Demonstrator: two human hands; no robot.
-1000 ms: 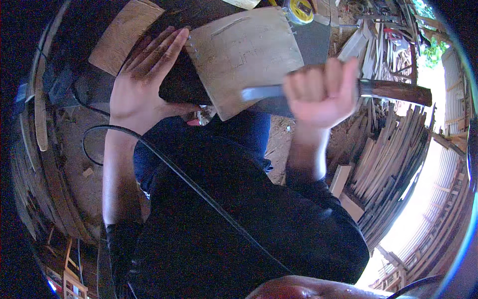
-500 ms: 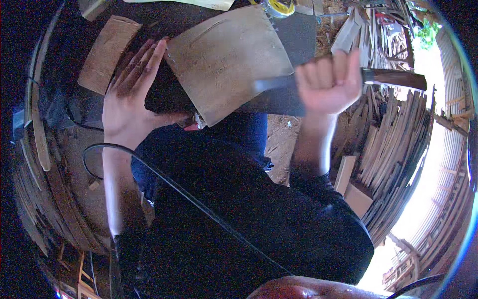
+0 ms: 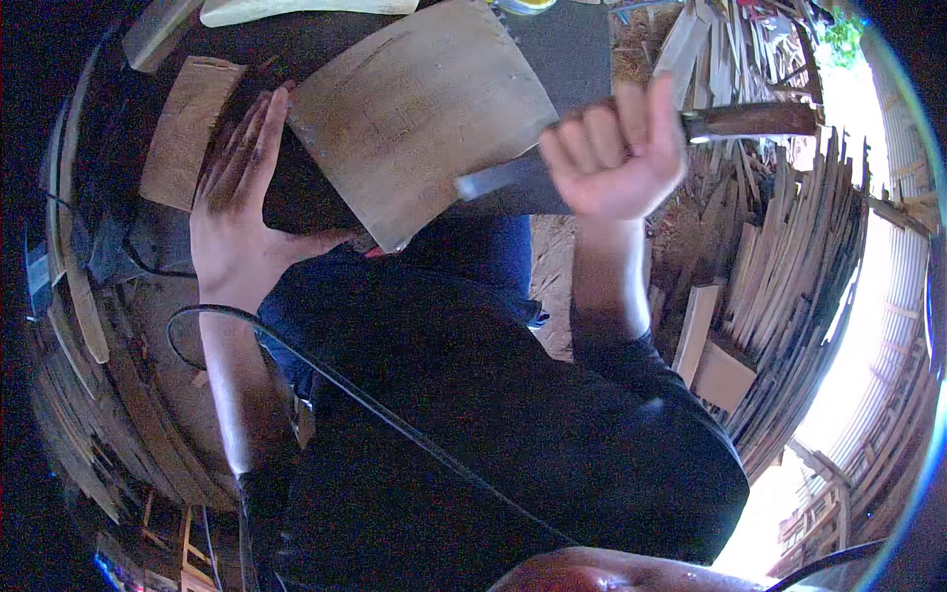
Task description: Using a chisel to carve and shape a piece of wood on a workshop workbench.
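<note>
A square light-brown wooden board (image 3: 419, 109) lies tilted on a dark work surface (image 3: 572, 69). My left hand (image 3: 237, 217) rests with long fingers stretched out along the board's left side, fingertips at its edge and thumb toward its near corner, which partly hides the thumb tip. To the left lies a smaller rough wooden piece (image 3: 182, 128). My right hand (image 3: 617, 158) is closed in a fist on a bladed tool with a dark wooden handle (image 3: 760, 119); its metal part, blurred, points left over the board's lower right edge.
A pale curved piece (image 3: 306, 10) and a round yellow object (image 3: 525, 6) sit at the far edge. Long timber strips (image 3: 779, 266) are stacked at right, with offcuts above them. A black cable (image 3: 365, 395) crosses my dark shirt. More planks stand along the left.
The view has shifted, so board and left hand appear further left. My right hand, with the tool, has moved relative to the board. My left hand stays spread at the board's side.
</note>
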